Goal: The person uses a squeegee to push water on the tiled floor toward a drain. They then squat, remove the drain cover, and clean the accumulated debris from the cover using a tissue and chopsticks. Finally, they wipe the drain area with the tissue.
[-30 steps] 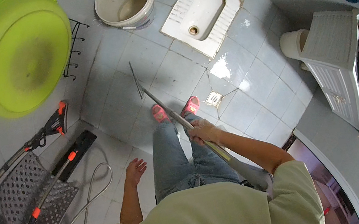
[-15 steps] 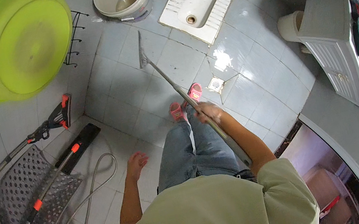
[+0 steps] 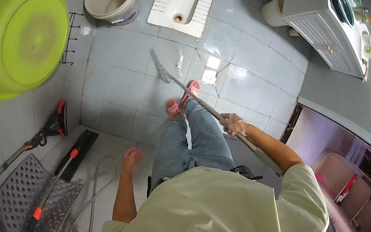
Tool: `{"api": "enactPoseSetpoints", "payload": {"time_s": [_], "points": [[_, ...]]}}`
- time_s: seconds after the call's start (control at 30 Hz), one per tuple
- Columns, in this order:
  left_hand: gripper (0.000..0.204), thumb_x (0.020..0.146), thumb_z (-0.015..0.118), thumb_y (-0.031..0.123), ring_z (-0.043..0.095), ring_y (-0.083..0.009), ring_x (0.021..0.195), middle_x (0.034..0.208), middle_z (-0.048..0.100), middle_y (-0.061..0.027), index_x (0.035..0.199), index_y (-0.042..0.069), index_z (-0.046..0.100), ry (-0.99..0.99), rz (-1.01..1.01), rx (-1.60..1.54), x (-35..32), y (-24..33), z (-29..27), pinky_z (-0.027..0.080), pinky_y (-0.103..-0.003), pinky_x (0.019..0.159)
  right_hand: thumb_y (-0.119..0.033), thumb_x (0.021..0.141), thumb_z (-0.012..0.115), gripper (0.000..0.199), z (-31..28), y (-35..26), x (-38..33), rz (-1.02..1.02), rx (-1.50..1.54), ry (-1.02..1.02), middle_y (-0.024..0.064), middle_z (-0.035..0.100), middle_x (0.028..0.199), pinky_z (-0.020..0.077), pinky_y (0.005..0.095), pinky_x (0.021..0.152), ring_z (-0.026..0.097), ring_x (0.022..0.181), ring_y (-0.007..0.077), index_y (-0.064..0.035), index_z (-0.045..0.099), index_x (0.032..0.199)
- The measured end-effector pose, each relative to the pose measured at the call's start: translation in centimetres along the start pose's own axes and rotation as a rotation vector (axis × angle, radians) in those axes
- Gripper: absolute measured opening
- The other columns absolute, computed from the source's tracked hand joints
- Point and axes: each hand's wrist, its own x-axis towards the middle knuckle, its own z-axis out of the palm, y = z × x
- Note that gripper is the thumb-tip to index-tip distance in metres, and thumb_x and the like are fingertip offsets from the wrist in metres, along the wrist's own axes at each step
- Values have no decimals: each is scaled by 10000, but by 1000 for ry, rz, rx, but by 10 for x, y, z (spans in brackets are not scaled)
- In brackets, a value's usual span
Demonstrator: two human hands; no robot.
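Observation:
My right hand (image 3: 233,124) grips the grey pole of a long-handled floor squeegee (image 3: 207,105), its upper end running back along my right forearm. The squeegee's thin head (image 3: 161,70), slightly blurred, is at the tiled floor (image 3: 132,93) ahead of my pink shoes (image 3: 173,107). Wet shine shows on the tiles beside it. A square floor drain (image 3: 209,77) lies to the right of the head. Away from the tool, my left hand (image 3: 132,160) hangs at my left side with loosely bent fingers, holding nothing.
Ahead are a white squat toilet (image 3: 197,2) and a bucket (image 3: 112,2). A green basin (image 3: 26,42) hangs at left above orange-and-black cleaning tools (image 3: 47,133), a grey perforated mat (image 3: 17,205) and a shower hose (image 3: 93,197). To the right stand a white cabinet (image 3: 316,28) and a bin (image 3: 273,12).
The squeegee head has come back toward me and to the right across the floor. My right hand has drawn back with the pole. My view has shifted a little.

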Motion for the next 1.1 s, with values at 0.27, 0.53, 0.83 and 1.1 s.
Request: {"api": "enactPoseSetpoints", "payload": {"time_s": [0.27, 0.53, 0.83, 1.1], "points": [[317, 807, 498, 125, 563, -223, 885, 994, 554, -111, 1110, 51, 437, 15, 36, -16, -5, 2, -1, 463, -351, 781, -193, 850, 454, 215, 11, 1, 26, 11, 38, -98, 35, 418, 542, 295, 216, 301, 379, 386, 88, -47, 480, 1006], [324, 814, 498, 157, 558, -188, 857, 983, 559, -85, 1115, 47, 446, -12, 30, 206, -8, -16, 18, 455, -317, 738, -198, 826, 509, 234, -26, -14, 11, -161, 210, -55, 43, 435, 522, 329, 264, 306, 393, 362, 115, 11, 506, 932], [320, 825, 493, 162, 574, -177, 805, 987, 562, -93, 1123, 51, 447, -95, 131, 387, -16, 37, 74, 462, -283, 683, -244, 885, 431, 226, -53, -11, 46, -113, 344, -47, 42, 441, 587, 345, 199, 311, 390, 390, 83, -42, 439, 987], [311, 807, 511, 96, 584, -221, 794, 969, 566, -120, 1107, 45, 445, -118, 47, 502, 28, 86, 23, 479, -337, 706, -266, 886, 403, 277, -11, 96, 15, -62, 657, 21, 49, 470, 579, 372, 216, 315, 417, 376, 88, -29, 474, 1012]]}}
